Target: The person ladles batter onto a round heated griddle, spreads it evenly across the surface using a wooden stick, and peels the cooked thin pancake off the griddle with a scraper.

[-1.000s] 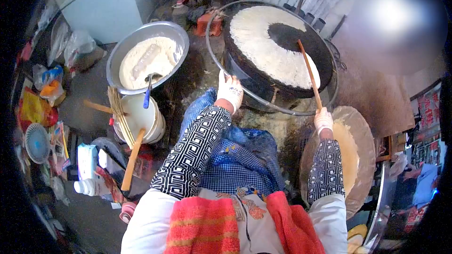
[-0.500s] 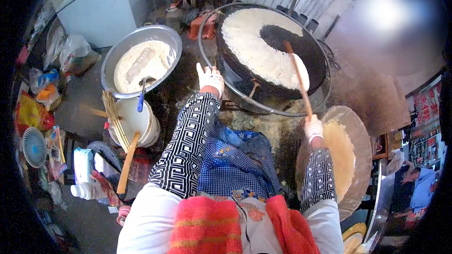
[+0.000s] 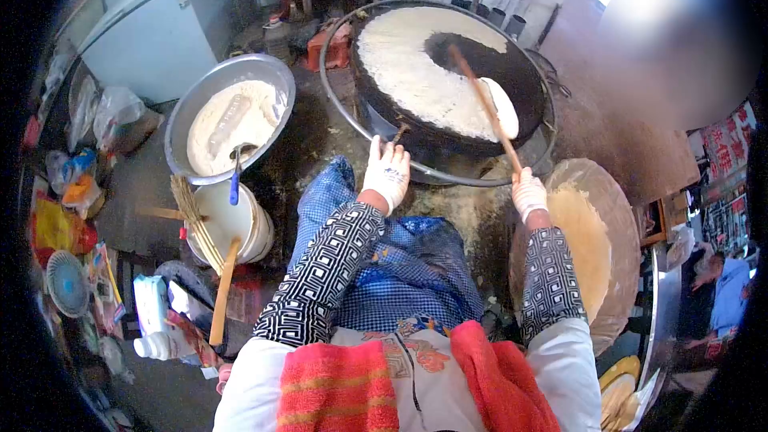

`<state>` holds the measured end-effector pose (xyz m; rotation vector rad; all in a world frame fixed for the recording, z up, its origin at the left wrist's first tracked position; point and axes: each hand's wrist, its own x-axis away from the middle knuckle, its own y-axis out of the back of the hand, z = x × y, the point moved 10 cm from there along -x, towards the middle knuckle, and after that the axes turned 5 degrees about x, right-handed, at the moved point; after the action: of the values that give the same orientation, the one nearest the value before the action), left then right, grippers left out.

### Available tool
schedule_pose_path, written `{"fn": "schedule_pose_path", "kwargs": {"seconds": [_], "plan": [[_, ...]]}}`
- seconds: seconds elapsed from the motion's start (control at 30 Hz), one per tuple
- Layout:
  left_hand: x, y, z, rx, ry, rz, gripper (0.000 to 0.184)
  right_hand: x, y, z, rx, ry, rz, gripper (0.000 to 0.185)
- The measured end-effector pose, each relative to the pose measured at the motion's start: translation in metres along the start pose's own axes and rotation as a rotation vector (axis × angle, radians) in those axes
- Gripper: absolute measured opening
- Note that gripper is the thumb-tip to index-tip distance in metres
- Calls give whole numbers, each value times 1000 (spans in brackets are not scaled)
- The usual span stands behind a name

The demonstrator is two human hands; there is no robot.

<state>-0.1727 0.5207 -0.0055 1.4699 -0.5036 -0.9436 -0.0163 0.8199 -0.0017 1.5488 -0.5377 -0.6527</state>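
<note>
Right hand in white glove: closed around near end of long brown wooden stick. From the grip, stick runs forward-left over white C-shaped batter layer on round black griddle. Left hand in white glove: open, fingers spread, by grey metal ring around griddle; contact can't tell. Right of stick grip: thin tan round sheet. Well left of grip: grey metal bowl of batter, blue-handled ladle inside.
</note>
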Motion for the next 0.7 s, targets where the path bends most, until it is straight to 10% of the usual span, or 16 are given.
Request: {"fn": "schedule_pose_path", "kwargs": {"seconds": [0.7], "plan": [[-20,-15,87,-165,260,166,45,-2,-1,-28,-17,-87,-40,33]]}}
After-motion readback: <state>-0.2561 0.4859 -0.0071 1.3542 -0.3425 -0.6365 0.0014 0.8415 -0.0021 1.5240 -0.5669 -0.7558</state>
